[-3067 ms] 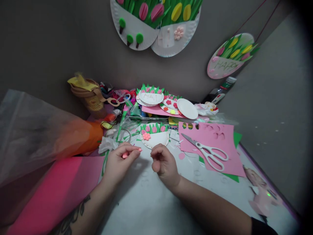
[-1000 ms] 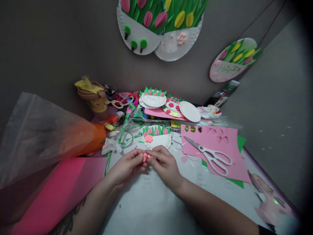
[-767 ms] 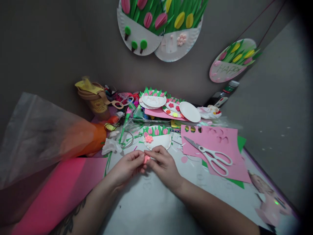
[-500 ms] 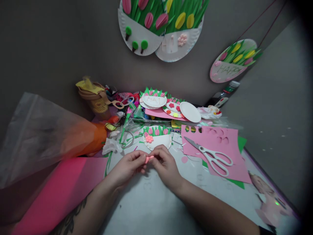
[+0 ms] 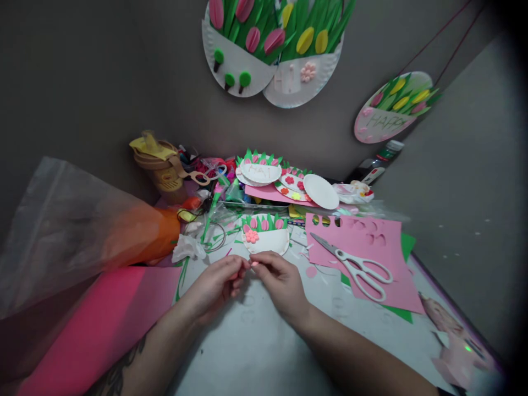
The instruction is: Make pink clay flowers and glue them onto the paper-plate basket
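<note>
Where visible, pink lump (image 5: 255, 263), long axis roughly sideways.

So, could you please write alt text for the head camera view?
A left hand and a right hand are close together over a pale table, the right pinching a small pink piece. Beyond them lies a flowered paper plate; to the right, scissors rest on pink paper.

Well above and to the right of the fingers (image 5: 270, 258), a hanging decorated plate (image 5: 375, 132) is showing "HAPPY", while a larger plate (image 5: 305, 94) high beyond them is bearing a faint "Hi". Past the fingertips, a small white plate (image 5: 261, 177) is displaying "HAI" or "HAT", and the tabletop (image 5: 256, 352) is carrying a faint "30" just below them and "10" rightward.
</note>
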{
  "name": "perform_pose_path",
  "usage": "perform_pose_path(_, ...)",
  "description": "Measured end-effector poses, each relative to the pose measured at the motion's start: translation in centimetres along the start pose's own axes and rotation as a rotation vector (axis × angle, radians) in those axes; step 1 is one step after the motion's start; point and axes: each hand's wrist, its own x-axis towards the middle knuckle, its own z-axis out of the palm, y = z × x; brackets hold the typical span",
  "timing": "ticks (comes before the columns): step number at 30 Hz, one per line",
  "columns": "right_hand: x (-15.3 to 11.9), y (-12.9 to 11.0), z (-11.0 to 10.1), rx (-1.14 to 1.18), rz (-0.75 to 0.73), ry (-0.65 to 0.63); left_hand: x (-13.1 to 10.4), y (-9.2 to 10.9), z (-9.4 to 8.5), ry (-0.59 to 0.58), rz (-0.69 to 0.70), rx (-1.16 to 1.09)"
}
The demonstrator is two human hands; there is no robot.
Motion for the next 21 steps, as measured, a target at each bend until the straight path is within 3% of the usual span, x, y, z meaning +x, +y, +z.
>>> perform_pose_path(8, 0.0, -0.2, -0.3, -0.064, -0.099, -0.029, 0.2, -0.4, -0.3, -0.046, 0.010, 0.136)
perform_pose_path(12, -0.2, -0.6, -0.3, -0.149, -0.254, -0.058, -0.1, -0.2, 0.4, 0.031, 0.005, -0.146)
perform_pose_path(16, -0.7, -1.2, 0.6, -0.327, -0.516, -0.158, -0.6, 0.2, 1.5, 0.038, -0.036, -0.483)
perform_pose_path(21, -1.7, -1.6, 1.6, -0.480, -0.723, -0.208, -0.8, 0.6, 1.7, 0.046, -0.067, -0.615)
